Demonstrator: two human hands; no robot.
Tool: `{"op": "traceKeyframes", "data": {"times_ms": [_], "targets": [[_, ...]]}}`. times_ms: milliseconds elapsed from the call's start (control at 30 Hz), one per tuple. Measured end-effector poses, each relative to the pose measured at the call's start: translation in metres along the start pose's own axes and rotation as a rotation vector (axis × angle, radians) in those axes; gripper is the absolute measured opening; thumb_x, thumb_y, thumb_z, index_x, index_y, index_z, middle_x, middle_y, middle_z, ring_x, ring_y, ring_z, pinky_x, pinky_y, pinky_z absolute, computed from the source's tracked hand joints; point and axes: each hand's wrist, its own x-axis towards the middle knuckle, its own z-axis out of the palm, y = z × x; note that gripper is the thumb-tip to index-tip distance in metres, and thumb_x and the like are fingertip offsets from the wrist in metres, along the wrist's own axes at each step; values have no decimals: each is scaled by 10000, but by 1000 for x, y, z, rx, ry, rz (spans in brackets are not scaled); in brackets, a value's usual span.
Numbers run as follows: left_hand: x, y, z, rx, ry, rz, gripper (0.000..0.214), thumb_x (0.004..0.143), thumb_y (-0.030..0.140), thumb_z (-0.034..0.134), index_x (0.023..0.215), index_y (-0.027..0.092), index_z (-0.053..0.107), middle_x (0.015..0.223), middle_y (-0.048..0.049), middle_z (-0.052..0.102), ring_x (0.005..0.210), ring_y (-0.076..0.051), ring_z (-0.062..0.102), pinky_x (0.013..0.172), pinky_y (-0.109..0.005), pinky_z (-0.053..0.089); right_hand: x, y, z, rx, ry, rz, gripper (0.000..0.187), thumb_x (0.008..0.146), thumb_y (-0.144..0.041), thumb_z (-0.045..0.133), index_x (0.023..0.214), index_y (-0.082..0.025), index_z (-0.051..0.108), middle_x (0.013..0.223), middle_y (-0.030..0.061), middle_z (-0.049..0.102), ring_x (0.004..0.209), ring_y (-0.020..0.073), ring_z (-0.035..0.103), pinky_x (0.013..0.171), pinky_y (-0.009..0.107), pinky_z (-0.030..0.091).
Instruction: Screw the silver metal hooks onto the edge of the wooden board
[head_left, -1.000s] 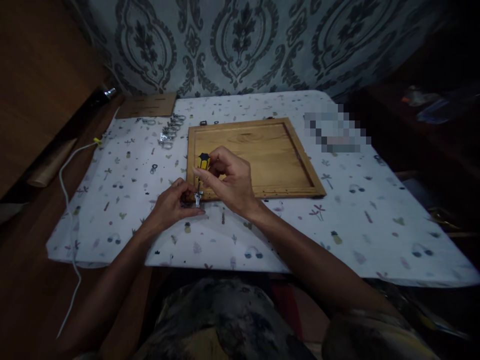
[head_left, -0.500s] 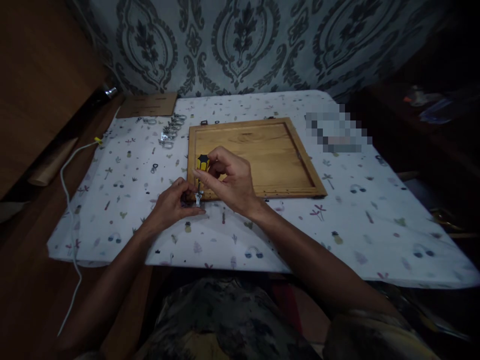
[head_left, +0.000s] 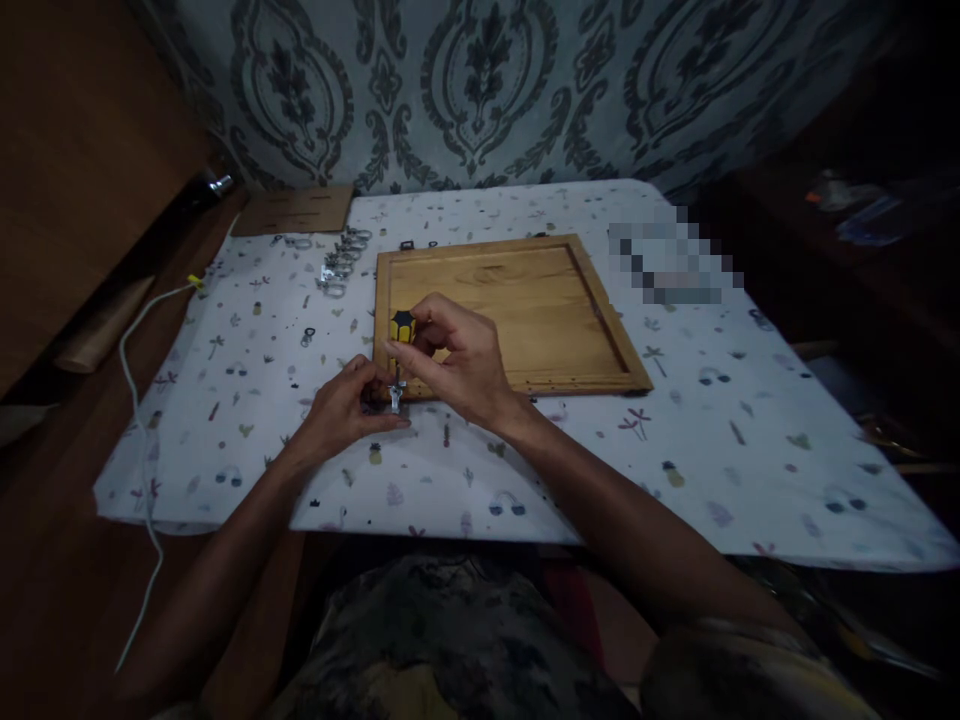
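A wooden panel with a raised frame [head_left: 517,310] lies on the table. At its near left corner is a small shiny metal latch [head_left: 396,397], set against the frame's edge. My left hand [head_left: 341,405] steadies the latch, fingers on the wood side and thumb stretched along the front. Pinched between the thumb and fingers of my right hand [head_left: 461,360] is a yellow and black screwdriver [head_left: 403,327]. It stands upright, with its shaft pointing down onto the latch; the tip is too small to make out.
Several metal latches [head_left: 341,262] lie in a cluster beyond the panel's left side. A single small metal piece [head_left: 307,337] sits nearer. Behind are a flat cardboard piece [head_left: 292,210] and, at right, a blurred-out item [head_left: 671,262]. A white cable [head_left: 133,375] hangs over the left edge.
The screwdriver's handle has turned and tipped slightly to the left in my right hand. My left hand stays in place at the latch.
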Motion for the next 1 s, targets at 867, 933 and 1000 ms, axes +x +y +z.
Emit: {"op": "traceKeyframes", "data": {"times_ms": [867, 933, 1000], "targets": [[0, -2, 0, 19, -3, -22, 469, 734, 533, 862, 1018, 234, 642, 1004, -20, 593, 920, -224, 583, 765, -321, 468, 1, 3, 2, 295, -84, 228, 413, 839, -557, 788, 811, -208, 568, 697, -50, 578, 526, 89, 565, 490, 222, 465], [0, -1, 0, 24, -5, -28, 464, 729, 536, 864, 1004, 235, 642, 1006, -20, 597, 930, -226, 587, 759, -317, 473, 1, 2, 2, 300, -90, 265, 424, 827, -565, 795, 807, -213, 559, 665, -58, 577, 522, 93, 566, 485, 219, 466], [1, -1, 0, 27, -2, -32, 459, 723, 530, 867, 994, 237, 642, 996, -16, 593, 923, -223, 584, 755, -316, 471, 1, 1, 2, 304, -97, 289, 433, 818, -572, 799, 809, -212, 559, 679, -54, 593, 530, 94, 575, 490, 218, 476]]}}
